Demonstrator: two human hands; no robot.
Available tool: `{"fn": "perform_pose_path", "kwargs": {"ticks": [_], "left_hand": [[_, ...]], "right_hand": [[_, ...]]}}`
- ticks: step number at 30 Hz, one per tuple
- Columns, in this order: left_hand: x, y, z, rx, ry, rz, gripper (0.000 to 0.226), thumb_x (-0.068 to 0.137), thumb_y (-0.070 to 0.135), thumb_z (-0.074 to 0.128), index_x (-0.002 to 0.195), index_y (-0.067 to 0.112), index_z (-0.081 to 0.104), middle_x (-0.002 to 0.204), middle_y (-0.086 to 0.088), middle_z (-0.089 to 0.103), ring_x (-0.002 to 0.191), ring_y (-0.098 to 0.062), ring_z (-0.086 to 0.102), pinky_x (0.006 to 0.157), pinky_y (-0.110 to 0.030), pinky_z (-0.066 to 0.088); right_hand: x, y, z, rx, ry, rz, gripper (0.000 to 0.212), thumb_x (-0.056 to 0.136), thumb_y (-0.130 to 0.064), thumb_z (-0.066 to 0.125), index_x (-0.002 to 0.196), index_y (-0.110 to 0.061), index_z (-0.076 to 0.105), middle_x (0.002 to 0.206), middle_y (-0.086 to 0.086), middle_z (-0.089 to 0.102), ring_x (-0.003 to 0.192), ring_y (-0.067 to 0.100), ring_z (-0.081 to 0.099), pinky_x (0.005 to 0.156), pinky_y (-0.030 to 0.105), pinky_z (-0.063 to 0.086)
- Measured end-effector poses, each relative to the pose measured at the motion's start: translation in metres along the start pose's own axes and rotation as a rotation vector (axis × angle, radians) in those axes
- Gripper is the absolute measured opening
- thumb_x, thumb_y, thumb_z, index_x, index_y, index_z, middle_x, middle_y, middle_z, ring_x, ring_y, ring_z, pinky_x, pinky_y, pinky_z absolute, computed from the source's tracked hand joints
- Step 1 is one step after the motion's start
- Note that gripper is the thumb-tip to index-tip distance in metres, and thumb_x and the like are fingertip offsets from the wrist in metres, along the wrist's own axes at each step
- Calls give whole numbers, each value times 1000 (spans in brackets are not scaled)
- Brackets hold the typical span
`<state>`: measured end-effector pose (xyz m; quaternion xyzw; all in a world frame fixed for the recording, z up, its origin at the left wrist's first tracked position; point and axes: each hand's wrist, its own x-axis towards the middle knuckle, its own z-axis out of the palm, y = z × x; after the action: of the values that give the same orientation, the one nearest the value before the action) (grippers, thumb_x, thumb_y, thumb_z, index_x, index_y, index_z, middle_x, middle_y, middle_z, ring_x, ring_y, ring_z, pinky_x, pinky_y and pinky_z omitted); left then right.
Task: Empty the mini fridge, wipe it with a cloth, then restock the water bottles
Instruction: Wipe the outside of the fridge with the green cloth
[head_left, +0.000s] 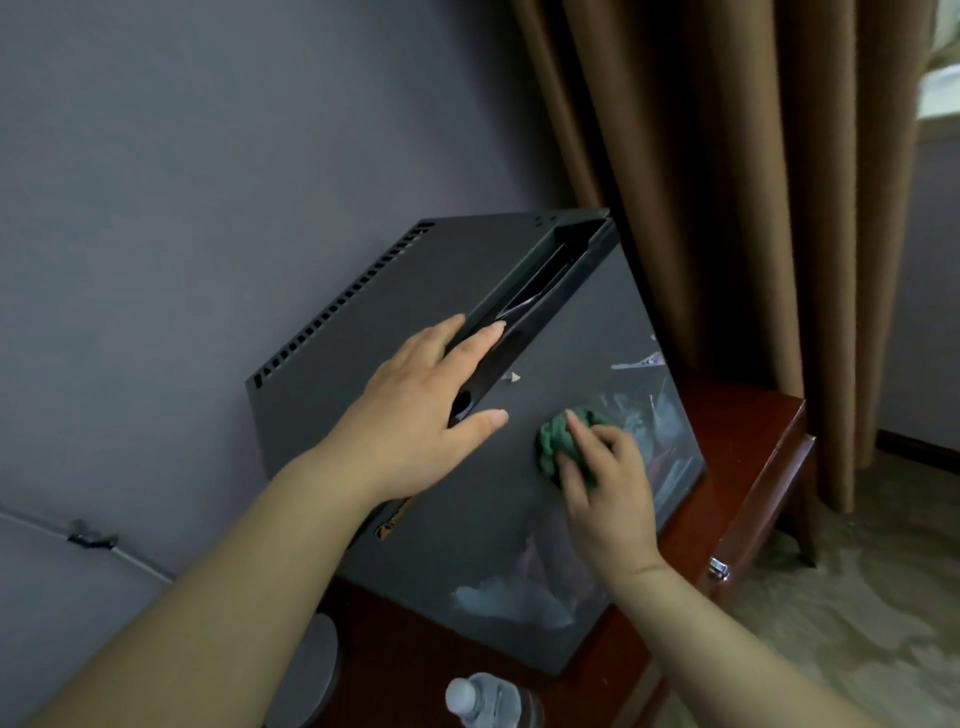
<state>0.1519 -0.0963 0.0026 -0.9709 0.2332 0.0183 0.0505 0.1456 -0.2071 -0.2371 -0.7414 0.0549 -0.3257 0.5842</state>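
Observation:
The black mini fridge (467, 519) stands on a reddish wooden table, its door shut and facing me. My left hand (415, 410) lies flat and open on the fridge's top front edge, fingers spread over the handle groove. My right hand (602, 483) presses a crumpled green cloth (558, 441) against the glossy door front, right of centre. A clear water bottle (488, 701) with a pale cap stands on the table at the bottom edge of the view, in front of the fridge.
The wooden table (743, 436) has a drawer with a metal pull (719, 569) on its right side. Brown curtains (727, 182) hang behind and to the right. A grey wall is to the left, a round grey object (311, 670) beside the bottle, and patterned carpet lower right.

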Motion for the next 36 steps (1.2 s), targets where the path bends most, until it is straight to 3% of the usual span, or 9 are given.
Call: {"fn": "perform_pose_path", "kwargs": {"ticks": [3, 5, 10, 15, 19, 24, 27, 32, 36], "left_hand": [[13, 7, -3, -6, -14, -6, 77, 96, 59, 49, 154, 54, 0, 166, 19, -5, 153, -5, -6, 123, -41, 11], [23, 12, -5, -10, -23, -6, 76, 96, 59, 49, 153, 55, 0, 166, 20, -5, 153, -4, -7, 123, -40, 11], [47, 24, -8, 7, -35, 1, 77, 96, 60, 49, 153, 55, -1, 166, 19, -5, 153, -5, -7, 125, -42, 11], [75, 35, -13, -20, -24, -16, 75, 96, 59, 49, 153, 57, 1, 166, 19, -3, 154, -6, -5, 125, -47, 15], [94, 44, -12, -47, -8, -44, 73, 95, 58, 50, 153, 57, 6, 165, 21, -1, 152, -5, -3, 119, -53, 29], [97, 48, -7, -13, 30, -73, 67, 98, 56, 47, 154, 54, 11, 166, 18, 0, 153, -7, -2, 125, -47, 14], [97, 49, -6, -24, 43, -91, 68, 98, 55, 48, 153, 57, 8, 166, 21, 1, 153, -4, -2, 125, -44, 15], [97, 49, -7, -28, 52, -111, 69, 97, 56, 47, 151, 61, 4, 165, 25, 1, 153, -3, -1, 124, -44, 18], [97, 50, -7, -22, 50, -124, 70, 97, 57, 47, 150, 62, 3, 164, 27, 0, 152, -1, 0, 123, -44, 20]], "right_hand": [[37, -8, -7, 23, 122, 86, 44, 92, -13, 69, 136, -16, 62, 115, -1, 52, 107, 7, 48, 99, 5, 27], [33, -13, -6, 35, 105, 33, 45, 92, -13, 69, 136, -16, 62, 116, -3, 50, 108, 2, 43, 102, 4, 27], [14, 9, -12, 5, -55, -100, 46, 94, -21, 62, 140, -25, 58, 121, -1, 49, 112, 14, 53, 100, 32, 49], [105, -1, -32, 26, 136, 3, 42, 93, -13, 67, 135, -13, 63, 114, 2, 53, 106, 7, 47, 99, 7, 31], [152, -11, -43, 93, 183, 16, 39, 94, -16, 66, 133, -14, 64, 113, -6, 50, 104, 4, 48, 95, 2, 30], [150, 20, -55, 95, 124, 233, 38, 97, -17, 64, 134, -11, 64, 112, -7, 50, 109, 15, 56, 89, -7, 24], [150, 14, -57, 91, 108, 192, 38, 96, -16, 65, 133, -13, 64, 110, -6, 50, 107, 13, 54, 91, -4, 26], [172, -14, -54, 114, 121, -87, 41, 93, -15, 65, 133, -11, 64, 113, -6, 49, 106, 3, 47, 99, 5, 31], [163, 17, -62, 126, 39, 42, 40, 96, -16, 64, 136, -15, 62, 112, -8, 50, 107, 5, 50, 98, 14, 40]]}}
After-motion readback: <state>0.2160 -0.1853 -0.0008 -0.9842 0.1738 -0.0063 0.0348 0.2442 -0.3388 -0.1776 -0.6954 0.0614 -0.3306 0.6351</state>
